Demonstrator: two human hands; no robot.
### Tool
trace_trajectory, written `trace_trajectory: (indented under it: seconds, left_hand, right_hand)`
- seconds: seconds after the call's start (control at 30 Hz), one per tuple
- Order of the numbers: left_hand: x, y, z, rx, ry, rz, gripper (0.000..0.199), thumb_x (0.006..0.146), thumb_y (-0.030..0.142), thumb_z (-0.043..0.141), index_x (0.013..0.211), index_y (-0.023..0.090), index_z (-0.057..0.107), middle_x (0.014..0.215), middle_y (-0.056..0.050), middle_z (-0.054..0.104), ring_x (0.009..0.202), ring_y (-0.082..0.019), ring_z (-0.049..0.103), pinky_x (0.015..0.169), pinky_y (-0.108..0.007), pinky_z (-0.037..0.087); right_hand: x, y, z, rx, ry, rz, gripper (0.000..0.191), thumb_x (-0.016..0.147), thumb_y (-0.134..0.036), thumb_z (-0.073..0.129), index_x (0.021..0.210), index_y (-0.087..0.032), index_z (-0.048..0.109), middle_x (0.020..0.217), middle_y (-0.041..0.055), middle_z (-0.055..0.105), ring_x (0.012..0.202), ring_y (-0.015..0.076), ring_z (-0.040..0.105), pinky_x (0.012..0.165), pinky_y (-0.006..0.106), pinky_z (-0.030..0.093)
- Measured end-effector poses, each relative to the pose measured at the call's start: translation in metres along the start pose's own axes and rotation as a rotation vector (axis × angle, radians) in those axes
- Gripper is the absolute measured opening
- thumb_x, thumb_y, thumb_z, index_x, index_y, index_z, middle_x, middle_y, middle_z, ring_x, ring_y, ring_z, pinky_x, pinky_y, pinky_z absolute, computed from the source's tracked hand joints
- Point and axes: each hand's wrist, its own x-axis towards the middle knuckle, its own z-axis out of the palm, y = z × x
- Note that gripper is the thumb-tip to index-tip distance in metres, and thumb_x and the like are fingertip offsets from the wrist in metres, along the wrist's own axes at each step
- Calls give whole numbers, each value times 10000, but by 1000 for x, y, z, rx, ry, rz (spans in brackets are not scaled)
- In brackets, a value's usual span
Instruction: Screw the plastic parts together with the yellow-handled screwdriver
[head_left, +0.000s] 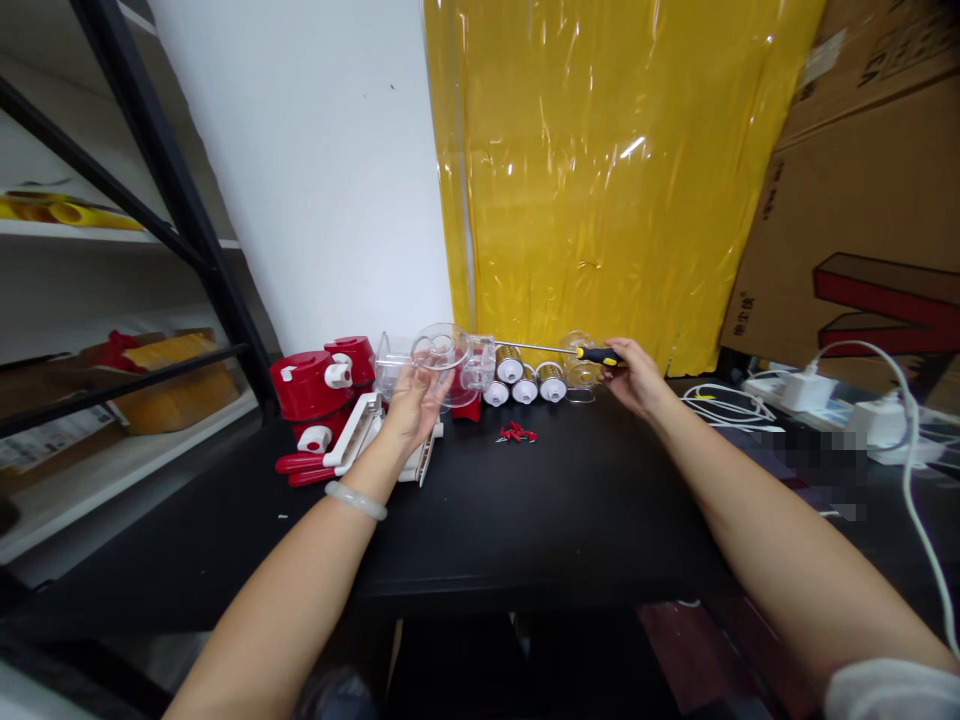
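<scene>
My left hand (421, 398) is closed around a clear plastic part (442, 350) with a round rim, held above the back of the black table. In my right hand (634, 375) is a screwdriver (598, 356) with a yellow and black handle; its long shaft points left, and its tip is near the right end of the clear part. Beneath and between the hands lie several white-capped metallic cylinders (552, 384). A small pile of red pieces (516, 433) rests on the table in front of them.
Red housings (307, 387) and white parts with red handles (360, 437) stand at the left. White cables and chargers (806, 388) lie right. Behind are a yellow curtain (600, 180) and a cardboard box (862, 210); a shelf rack (142, 440) is at far left.
</scene>
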Motion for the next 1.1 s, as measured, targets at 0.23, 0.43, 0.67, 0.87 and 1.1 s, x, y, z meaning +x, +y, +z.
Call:
trace_trajectory:
  seconds: [0.23,0.43,0.67,0.87,1.1]
  left_hand:
    - [-1,1,1,-15,-6,-26,594,512,452,966,962,205,670,1219,-94,710,1350,-291,536,1136,-445,422]
    - [-2,3,3,-7,-31,-39,569,536,467,956,981,218,704,1247,-72,708,1398,-291,489,1158,-430,406]
    - [-2,2,3,-3,-30,-37,574,539,464,955,985,211,697,1249,-80,708,1394,-297,495,1165,-449,398]
    - [-3,1,3,4,-49,-44,598,549,463,951,1026,217,687,1248,-78,708,1413,-298,473,1177,-473,383]
    - [-3,1,4,2,-31,-52,606,531,473,955,1008,207,692,1253,-87,708,1416,-308,470,1172,-466,395]
  right_hand:
    - [-5,-4,-1,112,-72,58,345,622,-449,810,822,-273,589,803,-3,683,659,179,613,570,305,484]
    - [8,11,-8,-52,19,-35,662,709,-902,525,721,-242,572,458,-22,483,361,134,431,384,276,349]
    - [5,6,-3,84,-3,-17,463,602,-544,889,782,-254,576,645,-51,598,477,99,501,450,235,410]
    - [-3,-6,-3,253,-60,117,409,570,-294,894,862,-291,608,817,-41,698,682,159,643,590,288,508]
    - [5,1,-6,124,-10,45,498,748,-726,679,761,-236,593,609,-1,611,467,145,539,463,293,447]
